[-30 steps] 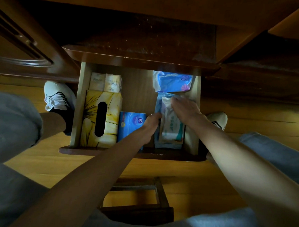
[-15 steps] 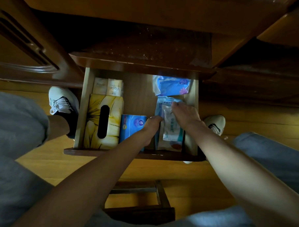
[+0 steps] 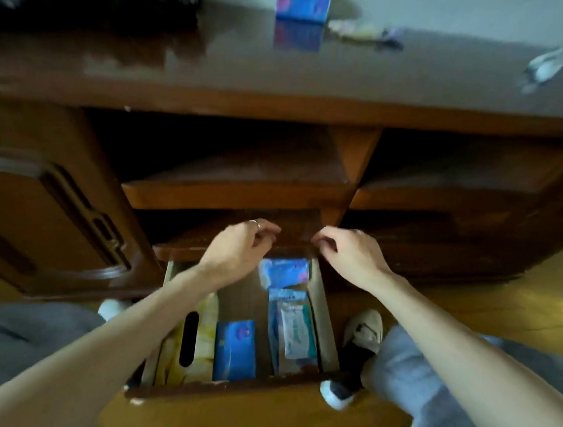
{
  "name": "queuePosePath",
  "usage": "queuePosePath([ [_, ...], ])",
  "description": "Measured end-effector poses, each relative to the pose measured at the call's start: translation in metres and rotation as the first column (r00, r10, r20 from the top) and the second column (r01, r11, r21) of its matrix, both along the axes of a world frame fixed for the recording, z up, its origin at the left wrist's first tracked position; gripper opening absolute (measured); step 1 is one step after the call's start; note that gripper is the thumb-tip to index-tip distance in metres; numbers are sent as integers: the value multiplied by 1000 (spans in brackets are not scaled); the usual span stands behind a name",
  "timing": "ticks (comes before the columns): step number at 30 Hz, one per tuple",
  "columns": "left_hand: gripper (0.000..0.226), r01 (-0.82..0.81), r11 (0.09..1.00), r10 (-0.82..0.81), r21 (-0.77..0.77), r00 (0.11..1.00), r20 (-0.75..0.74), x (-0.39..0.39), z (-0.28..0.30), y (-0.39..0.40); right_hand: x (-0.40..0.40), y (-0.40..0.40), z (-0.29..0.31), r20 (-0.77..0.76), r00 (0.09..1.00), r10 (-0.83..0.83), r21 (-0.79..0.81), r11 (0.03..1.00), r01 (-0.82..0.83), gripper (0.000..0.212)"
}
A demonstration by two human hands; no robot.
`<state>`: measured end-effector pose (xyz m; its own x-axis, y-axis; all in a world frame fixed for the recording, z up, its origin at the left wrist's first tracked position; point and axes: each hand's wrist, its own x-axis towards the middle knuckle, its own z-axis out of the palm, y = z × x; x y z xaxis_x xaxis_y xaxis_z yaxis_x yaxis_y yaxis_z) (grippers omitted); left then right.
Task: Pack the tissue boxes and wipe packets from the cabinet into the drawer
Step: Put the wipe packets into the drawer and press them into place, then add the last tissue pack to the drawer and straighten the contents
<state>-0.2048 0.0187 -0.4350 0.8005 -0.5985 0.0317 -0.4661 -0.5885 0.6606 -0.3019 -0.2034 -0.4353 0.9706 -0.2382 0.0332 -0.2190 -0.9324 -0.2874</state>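
Wooden drawer (image 3: 325, 315) pulled open below the cabinet (image 3: 278, 97), holding a yellow tissue box (image 3: 204, 336), a blue packet (image 3: 235, 350) and wipe packets (image 3: 296, 330) along its right side. Left hand (image 3: 240, 247) and right hand (image 3: 352, 253) hover above the drawer's back, fingers loosely curled, holding nothing; a blue box (image 3: 304, 3) stands on top

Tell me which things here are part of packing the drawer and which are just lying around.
Part of the job:
drawer
yellow tissue box
blue packet
wipe packets
blue box on the cabinet top

Lying about:
shoes
blurred clutter on the cabinet top
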Motion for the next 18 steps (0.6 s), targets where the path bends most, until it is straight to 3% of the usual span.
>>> queuePosePath([
  [3, 28, 151, 986, -107, -63, 885, 453, 1, 95, 17, -6, -10, 66, 238, 971, 11, 38, 999, -21, 17],
  [6, 26, 206, 974, -79, -97, 704, 706, 20, 178, 13, 1, -23, 135, 442, 896, 41, -9, 999, -42, 16],
  [8, 23, 129, 986, -13, -106, 692, 722, 47, 211, 0, 13, -33, 170, 536, 843, 49, -84, 996, -4, 16],
  [10, 25, 32, 998, 15, -58, 740, 673, 81, 226, -16, 32, -45, 193, 566, 824, 18, -106, 993, 51, 16],
  [14, 26, -90, 995, 47, 42, 795, 605, 145, 223, -44, 90, -69, 213, 386, 920, -71, -20, 996, 85, 30],
  [18, 28, -132, 985, 43, 114, 816, 577, 188, 204, -71, 163, -91, 211, 230, 966, -115, -135, 980, 149, 31],
])
